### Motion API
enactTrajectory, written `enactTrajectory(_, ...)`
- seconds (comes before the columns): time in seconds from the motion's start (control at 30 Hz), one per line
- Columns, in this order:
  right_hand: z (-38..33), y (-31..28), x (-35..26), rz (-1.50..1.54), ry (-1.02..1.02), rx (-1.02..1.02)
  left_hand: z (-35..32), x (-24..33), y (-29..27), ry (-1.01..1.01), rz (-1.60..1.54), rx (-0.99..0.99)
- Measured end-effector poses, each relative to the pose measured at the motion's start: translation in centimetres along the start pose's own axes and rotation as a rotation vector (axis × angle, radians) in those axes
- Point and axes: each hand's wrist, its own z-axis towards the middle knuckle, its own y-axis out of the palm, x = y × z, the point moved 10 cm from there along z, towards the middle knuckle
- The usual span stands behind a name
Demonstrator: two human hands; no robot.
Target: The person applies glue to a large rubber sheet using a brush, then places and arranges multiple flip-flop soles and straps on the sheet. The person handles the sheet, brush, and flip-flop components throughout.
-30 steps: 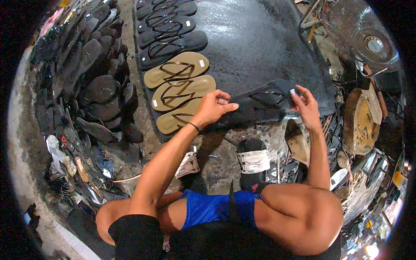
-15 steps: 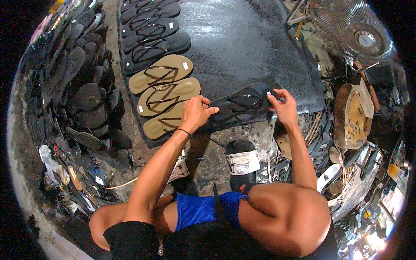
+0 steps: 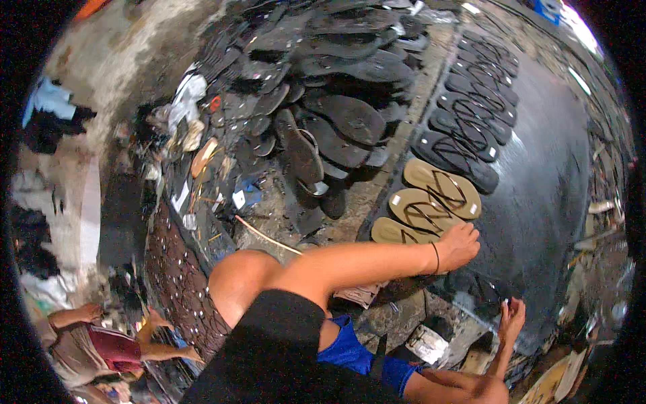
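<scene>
A black flip-flop (image 3: 479,288) lies dark against the black mat (image 3: 552,148), hard to make out. My right hand (image 3: 513,318) has fingers closed at one end of it, by a small white label. My left hand (image 3: 460,248) is closed, its fingers curled, near the flip-flop's other end and beside the tan flip-flops (image 3: 441,207); what it holds, if anything, is hidden. The tan flip-flops have dark crossed straps. Beyond them, black flip-flops (image 3: 464,128) run in a row along the mat's left edge.
Dark sandals and soles (image 3: 343,118) form a big pile left of the mat. Scraps, a white plastic bag (image 3: 188,97) and a thin stick (image 3: 269,236) litter the floor. Another person (image 3: 101,347) is at the lower left. A wooden block (image 3: 548,384) sits at the lower right.
My view has swung to the left, bringing the sandal pile and the other person into sight. The fan has left view. Both hands stay near the black flip-flop's ends.
</scene>
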Motion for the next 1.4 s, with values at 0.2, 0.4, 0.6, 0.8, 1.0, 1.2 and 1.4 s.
enactTrajectory(0.2,-0.1,-0.6,-2.8,-0.184,-0.245,-0.086,-10.4,-13.3,-13.6,-0.116,0.152,0.101)
enactTrajectory(0.4,3.3,-2.0,-23.7,-0.299,-0.455,-0.12,-27.0,-24.7,-18.0,-0.904,0.177,0.445)
enactTrajectory(0.6,3.8,15.4,-53.3,-0.321,-1.04,-0.521,-32.7,-25.8,-13.9,-0.906,-0.126,0.727)
enactTrajectory(0.8,9.7,30.6,-57.8,-0.036,-0.549,-0.493,-31.9,-25.7,-13.8,-0.994,0.01,0.538)
enactTrajectory(1.0,7.0,28.9,-60.0,0.125,-0.419,-0.766,-31.5,-25.9,-14.3,-1.033,-0.063,0.548)
enactTrajectory(1.2,6.3,24.0,-63.3,-0.08,-0.614,-0.596,-30.5,-26.3,-14.1,-1.005,0.031,0.493)
enactTrajectory(1.4,9.5,23.0,-57.0,-0.018,-0.378,-0.611,-28.2,-24.4,-16.3,-0.961,0.033,0.681)
